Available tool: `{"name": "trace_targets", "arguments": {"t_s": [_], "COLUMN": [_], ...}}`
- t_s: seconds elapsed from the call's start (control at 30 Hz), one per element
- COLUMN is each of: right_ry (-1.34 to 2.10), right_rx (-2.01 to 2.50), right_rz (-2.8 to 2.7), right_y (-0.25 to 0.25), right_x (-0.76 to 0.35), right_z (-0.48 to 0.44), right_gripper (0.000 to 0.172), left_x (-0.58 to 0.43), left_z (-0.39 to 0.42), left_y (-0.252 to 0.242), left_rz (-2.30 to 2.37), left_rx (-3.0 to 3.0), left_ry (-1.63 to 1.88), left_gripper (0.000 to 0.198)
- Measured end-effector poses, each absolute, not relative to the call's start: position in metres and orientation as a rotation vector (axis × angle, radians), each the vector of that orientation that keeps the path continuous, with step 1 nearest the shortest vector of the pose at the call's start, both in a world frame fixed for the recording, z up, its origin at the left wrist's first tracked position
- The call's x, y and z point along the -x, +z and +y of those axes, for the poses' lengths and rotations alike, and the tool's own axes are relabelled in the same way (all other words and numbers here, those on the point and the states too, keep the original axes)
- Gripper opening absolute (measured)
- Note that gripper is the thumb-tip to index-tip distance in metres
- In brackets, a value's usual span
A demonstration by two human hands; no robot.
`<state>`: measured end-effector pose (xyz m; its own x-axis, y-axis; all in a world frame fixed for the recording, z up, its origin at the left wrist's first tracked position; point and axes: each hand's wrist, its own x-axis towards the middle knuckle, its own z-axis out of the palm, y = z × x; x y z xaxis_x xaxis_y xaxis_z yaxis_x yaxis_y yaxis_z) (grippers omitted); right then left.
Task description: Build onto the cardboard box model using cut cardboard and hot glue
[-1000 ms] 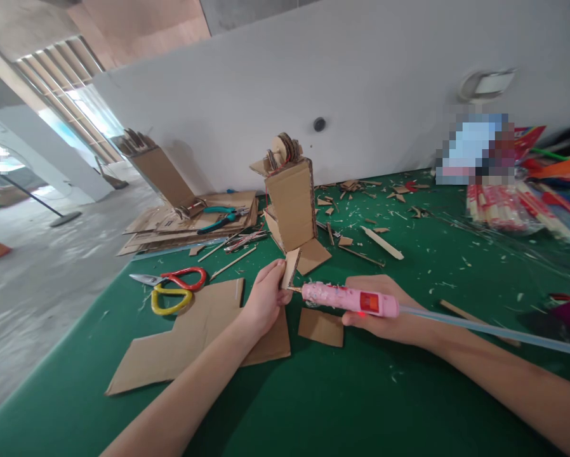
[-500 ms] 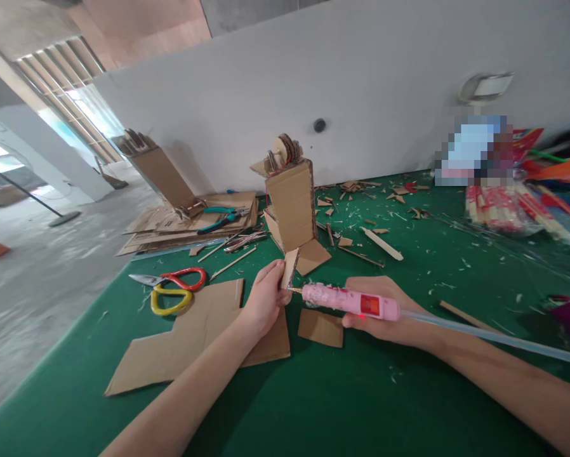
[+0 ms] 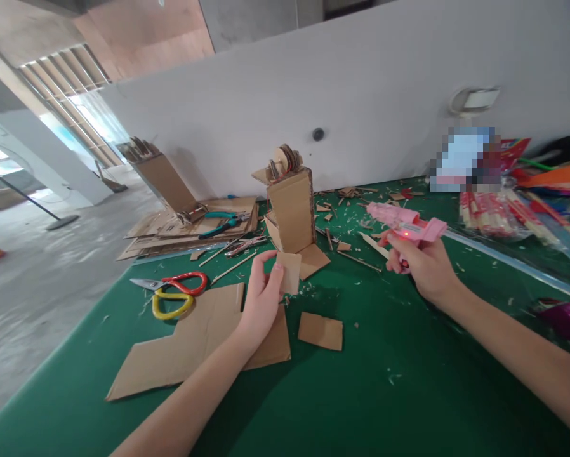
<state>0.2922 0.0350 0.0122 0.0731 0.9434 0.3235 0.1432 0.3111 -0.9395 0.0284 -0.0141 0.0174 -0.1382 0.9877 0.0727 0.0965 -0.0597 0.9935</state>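
My left hand pinches a small cardboard piece upright above the green table, just in front of a standing cardboard tower. My right hand grips a pink hot glue gun, raised to the right of the tower with its nozzle pointing left; a clear glue stick trails back from it. A small cardboard rectangle lies flat between my hands. A large cut cardboard sheet lies under my left wrist.
Red and yellow scissors lie left of the sheet. Stacked cardboard with teal pliers sits at the back left. Wooden sticks and scraps litter the far table. Packets of sticks and colourful items crowd the right edge. A grey wall runs behind.
My right hand lifted the glue gun away from the small cardboard piece, up and to the right. My left hand turned the piece so its face shows.
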Motion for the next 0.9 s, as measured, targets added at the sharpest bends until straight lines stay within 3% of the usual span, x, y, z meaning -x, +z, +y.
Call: {"name": "trace_targets", "arguments": {"t_s": [0.23,0.53,0.63,0.9], "right_ry": [1.054,0.668,0.512,0.504], "right_rx": [0.938,0.999,1.033,0.997], "right_rz": [-1.556,-1.856,-1.936,-2.004], "right_y": [0.011,0.017,0.019,0.016], "right_x": [-0.282,-0.256,-0.243,-0.234], "right_z": [0.021,-0.017,-0.028,-0.028], "right_gripper": [0.037,0.023,0.026,0.026], "left_x": [-0.016,-0.014,-0.014,-0.013], "left_z": [-0.015,-0.015,-0.014,-0.012], "left_y": [0.019,0.02,0.016,0.013], "left_rz": [1.52,1.864,1.903,1.871], "left_rx": [-1.892,-2.578,-2.786,-2.966], "left_ry": [1.136,1.062,1.082,1.117], "left_gripper": [0.015,0.012,0.017,0.023]}}
